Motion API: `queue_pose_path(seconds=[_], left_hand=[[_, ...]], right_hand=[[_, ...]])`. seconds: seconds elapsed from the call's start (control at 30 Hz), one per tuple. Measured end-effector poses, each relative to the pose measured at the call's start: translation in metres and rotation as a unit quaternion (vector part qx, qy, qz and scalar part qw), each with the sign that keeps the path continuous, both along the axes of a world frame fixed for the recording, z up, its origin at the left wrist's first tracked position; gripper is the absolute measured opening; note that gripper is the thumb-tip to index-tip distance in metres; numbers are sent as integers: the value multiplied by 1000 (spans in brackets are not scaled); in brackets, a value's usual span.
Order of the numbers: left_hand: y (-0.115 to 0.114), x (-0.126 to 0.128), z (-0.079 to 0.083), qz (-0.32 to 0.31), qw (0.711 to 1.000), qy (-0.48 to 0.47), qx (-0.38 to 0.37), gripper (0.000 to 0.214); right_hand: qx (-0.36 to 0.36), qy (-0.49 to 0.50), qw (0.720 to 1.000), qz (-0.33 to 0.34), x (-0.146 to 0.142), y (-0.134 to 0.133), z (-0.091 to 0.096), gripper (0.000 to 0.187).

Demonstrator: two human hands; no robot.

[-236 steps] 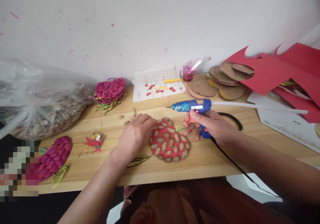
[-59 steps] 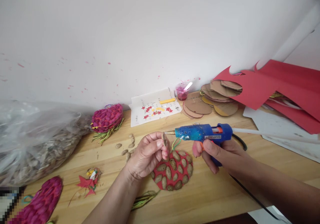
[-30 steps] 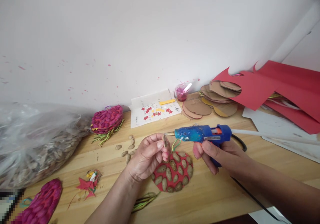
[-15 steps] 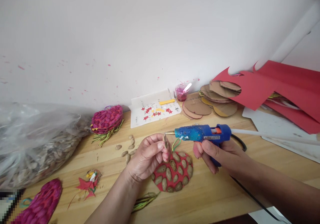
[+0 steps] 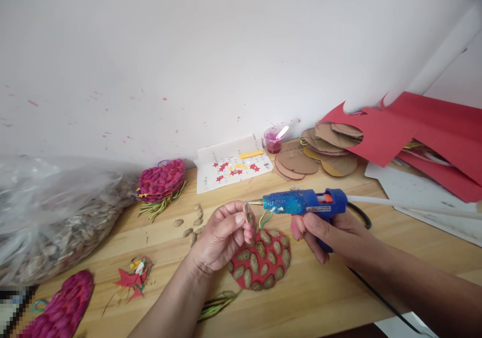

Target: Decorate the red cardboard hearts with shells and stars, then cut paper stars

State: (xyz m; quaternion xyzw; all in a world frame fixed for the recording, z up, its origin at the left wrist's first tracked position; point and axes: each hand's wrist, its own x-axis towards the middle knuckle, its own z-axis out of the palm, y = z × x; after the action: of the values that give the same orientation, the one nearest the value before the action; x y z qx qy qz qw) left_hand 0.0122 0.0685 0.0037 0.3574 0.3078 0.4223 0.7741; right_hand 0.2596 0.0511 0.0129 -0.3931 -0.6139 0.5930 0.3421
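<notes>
Where the left hand (image 5: 222, 235) was down at the red disc (image 5: 276, 263) some seconds ago, it's now lifted above it, its grip pinched closed on a peanut shell (image 5: 248, 213) held edge-on, just over the disc's upper left rim. The brass nozzle (image 5: 255, 202) meets it or nearly does; I can't tell which. So the work, I'd judge, has shifted from disc to shell, and the pose has barely stirred since. The right hand's (image 5: 335, 232) grip is wrapped round the glue gun (image 5: 289, 202), glossy blue plastic, above and right of the disc. Rough, pitted tan ovals crowd the flat disc; stringy green yarn (image 5: 218, 304) trails below left, loose shells (image 5: 178, 222) lie beyond on the grained wooden surface (image 5: 320, 298).
</notes>
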Motion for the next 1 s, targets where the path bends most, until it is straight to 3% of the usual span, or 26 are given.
queue_pose_path(seconds=[0.43, 0.63, 1.0], left_hand=[[1, 2, 6, 17, 1000, 7, 8, 40], [2, 1, 4, 49, 998, -26, -9, 35], [2, 1, 6, 47, 998, -43, -10, 31]], right_hand=[[3, 12, 1000, 2, 2, -1, 0, 43], [8, 11, 1000, 27, 0, -5, 1, 43], [18, -28, 999, 37, 2, -4, 3, 43]])
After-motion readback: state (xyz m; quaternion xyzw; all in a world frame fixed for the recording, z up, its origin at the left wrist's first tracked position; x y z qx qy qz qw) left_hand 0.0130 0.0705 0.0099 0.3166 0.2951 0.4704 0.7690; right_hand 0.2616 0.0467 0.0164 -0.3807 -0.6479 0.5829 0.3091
